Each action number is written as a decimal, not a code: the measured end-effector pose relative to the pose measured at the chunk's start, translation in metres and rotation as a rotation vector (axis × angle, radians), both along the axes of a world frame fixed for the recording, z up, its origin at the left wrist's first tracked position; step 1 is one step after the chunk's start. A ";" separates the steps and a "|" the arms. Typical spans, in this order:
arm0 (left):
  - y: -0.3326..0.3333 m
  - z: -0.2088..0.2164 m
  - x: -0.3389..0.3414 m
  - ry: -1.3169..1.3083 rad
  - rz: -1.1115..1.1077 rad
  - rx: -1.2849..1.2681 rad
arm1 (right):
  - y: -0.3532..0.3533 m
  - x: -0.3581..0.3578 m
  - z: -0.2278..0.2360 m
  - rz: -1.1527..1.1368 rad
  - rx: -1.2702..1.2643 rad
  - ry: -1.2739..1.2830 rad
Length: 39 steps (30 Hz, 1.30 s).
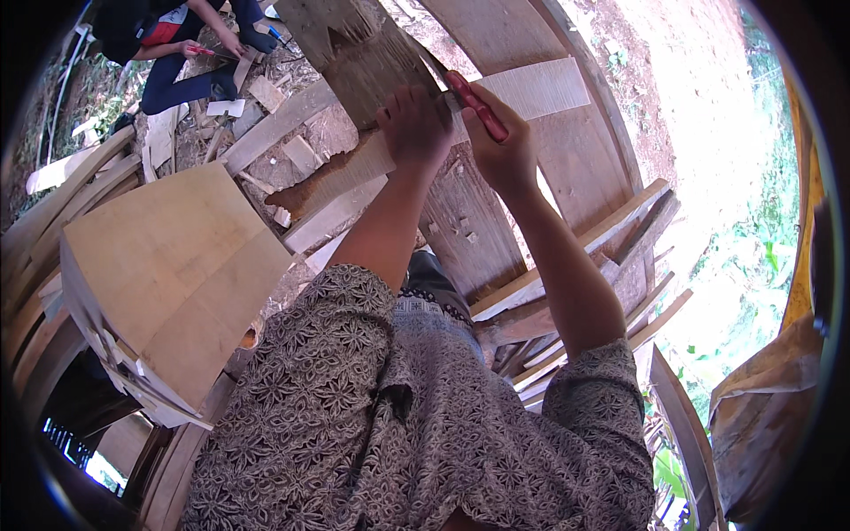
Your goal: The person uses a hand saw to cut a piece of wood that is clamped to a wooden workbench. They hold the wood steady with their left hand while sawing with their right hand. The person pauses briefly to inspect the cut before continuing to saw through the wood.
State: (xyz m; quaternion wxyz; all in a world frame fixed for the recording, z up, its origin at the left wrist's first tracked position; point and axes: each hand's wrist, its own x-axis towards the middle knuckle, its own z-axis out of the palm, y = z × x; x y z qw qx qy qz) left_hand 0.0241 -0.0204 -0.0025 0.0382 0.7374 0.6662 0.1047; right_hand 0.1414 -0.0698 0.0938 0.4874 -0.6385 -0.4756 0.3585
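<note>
My right hand (500, 146) is closed round the red handle of a knife (476, 106). Its dark blade points up and left, along the right edge of a grey-brown wooden sheet (367, 66). That sheet has a ragged, darker split near its upper part. My left hand (414, 128) grips the sheet's lower right end, fingers over the top; the thumb is hard to make out. Both hands are close together, above a pale, ribbed wooden strip (536, 88) that runs crosswise beneath them. Part of the blade near the left hand is hard to see.
A stack of pale veneer sheets (168, 265) stands at my left. Planks and beams (571, 252) lie at the right. At the far left a co-worker's hand (232, 42) is at a small wood piece; the other holds a red-handled tool (202, 50). Wood scraps litter the ground.
</note>
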 end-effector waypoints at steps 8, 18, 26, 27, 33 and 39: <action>0.007 0.001 0.017 -0.183 -0.069 0.079 | 0.033 0.022 0.019 0.033 -0.120 -0.043; 0.010 0.000 0.024 0.000 -0.116 0.080 | 0.011 0.032 -0.001 0.012 -0.037 0.009; 0.012 0.007 0.032 -0.025 -0.096 -0.083 | -0.010 0.040 -0.026 0.034 0.068 -0.037; 0.013 0.008 0.026 0.012 -0.087 -0.105 | 0.000 0.033 -0.017 0.056 0.043 0.010; 0.006 0.005 0.031 -0.011 -0.138 0.108 | 0.079 0.020 -0.016 -0.049 -0.108 -0.210; 0.009 0.000 0.023 0.010 -0.120 -0.040 | 0.087 0.013 -0.021 -0.023 -0.185 -0.202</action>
